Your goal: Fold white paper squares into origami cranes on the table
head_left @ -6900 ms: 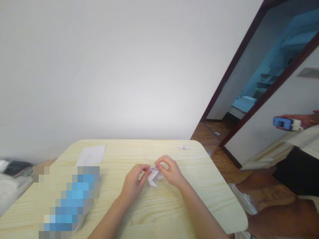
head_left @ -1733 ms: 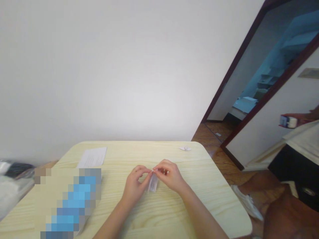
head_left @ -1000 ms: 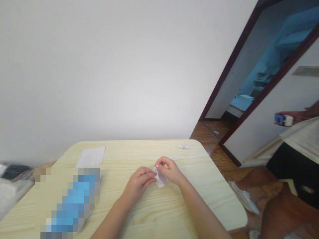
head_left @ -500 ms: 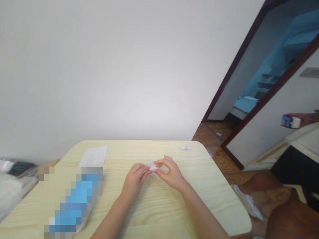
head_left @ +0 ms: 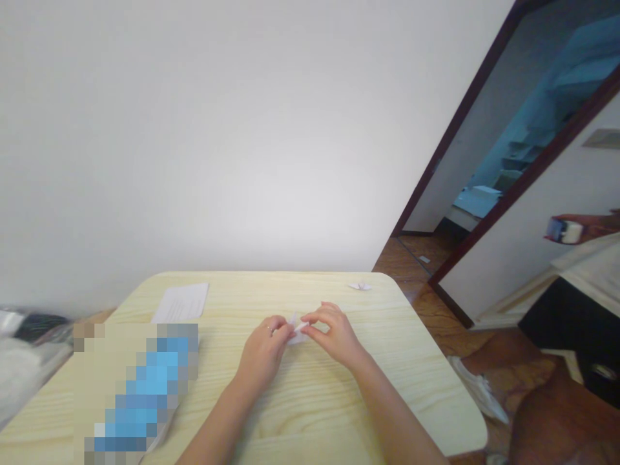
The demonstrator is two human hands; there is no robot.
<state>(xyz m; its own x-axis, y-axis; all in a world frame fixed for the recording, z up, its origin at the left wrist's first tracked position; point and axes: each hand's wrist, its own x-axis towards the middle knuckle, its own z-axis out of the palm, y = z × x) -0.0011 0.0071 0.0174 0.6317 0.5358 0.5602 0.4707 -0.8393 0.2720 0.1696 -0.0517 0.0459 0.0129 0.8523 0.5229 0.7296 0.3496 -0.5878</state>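
A small piece of folded white paper (head_left: pixel 296 336) is held between both hands above the middle of the table (head_left: pixel 310 413). My left hand (head_left: pixel 264 345) grips its left side with thumb and fingers closed; a ring shows on one finger. From the right, my right hand (head_left: pixel 334 332) pinches the paper's other side between thumb and forefinger. The fingertips cover part of the folds. Near the far right edge of the table lies a small folded paper figure (head_left: pixel 360 286) with pointed ends, apart from both hands.
White sheets of paper (head_left: pixel 181 302) lie at the table's far left. A blurred-out blue item (head_left: pixel 145 387) is at the near left. To the right, a person's hand (head_left: pixel 595 227) holds a phone (head_left: pixel 564 230). A white wall (head_left: pixel 271 129) stands behind the table.
The paper has been turned between my fingers, and its lower part now points down toward me. My left hand has rolled slightly, bringing the ring into view. The far figure stays put.
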